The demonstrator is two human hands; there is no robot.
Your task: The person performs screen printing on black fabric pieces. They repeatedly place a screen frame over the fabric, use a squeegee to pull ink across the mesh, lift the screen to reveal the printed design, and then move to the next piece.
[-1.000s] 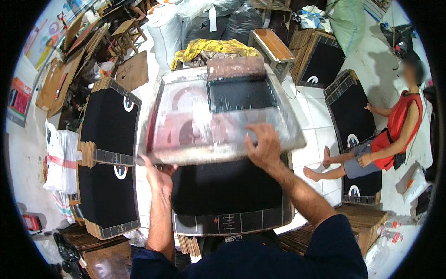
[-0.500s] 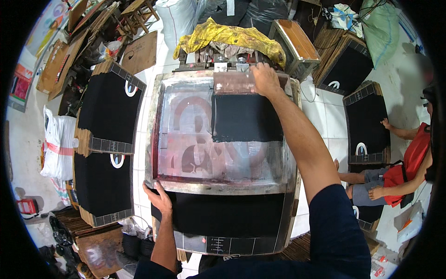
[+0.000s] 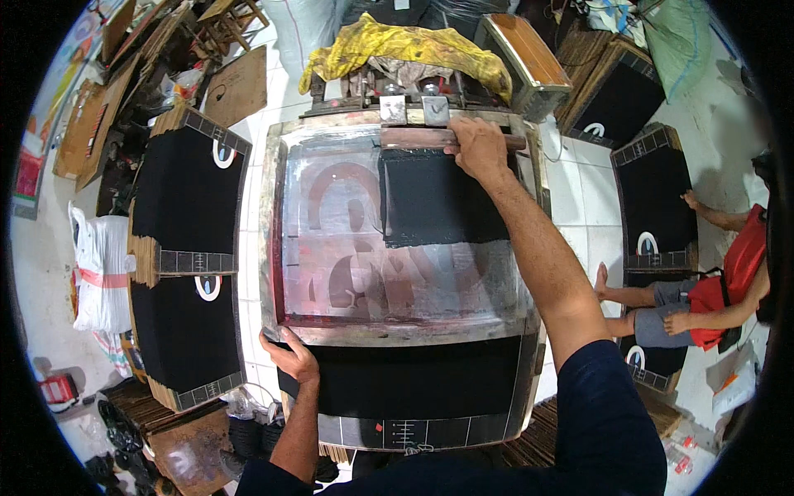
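Squeegee (image 3: 418, 138): rolled since 0.5 s ago, its brown bar now showing a narrower face; it lies crosswise at the far end of the screen, just beyond the black patch.
Right hand (image 3: 481, 151): closed over the bar, right of its middle, fingers wrapped down the far side.
Left hand (image 3: 295, 357): partly open, thumb and forefinger at the near left corner of the screen frame (image 3: 397, 335); whether it grips or only steadies, I cannot tell.
Screen: appears flat over a black panel (image 3: 405, 380), whose near part shows below the frame; 2 pale metal plates (image 3: 392, 110) stand behind the far rim.
Blade pressure: best kept even along the edge; with the hold off-centre, the left end could ride light.
Blade angle: a steady tilt should spread the black patch (image 3: 447, 198), which looks like wet ink, without streaks over the mesh (image 3: 298, 236).
Frame corner: worth holding still, since a shifted frame could blur the print.
Frame, against 1.0 s ago: then tipped, near edge raised; now lowered.
Right hand, against 1.0 s ago: then above the near edge; now at the far end.
Black patch, against 0.5 s ago: much the same shape.
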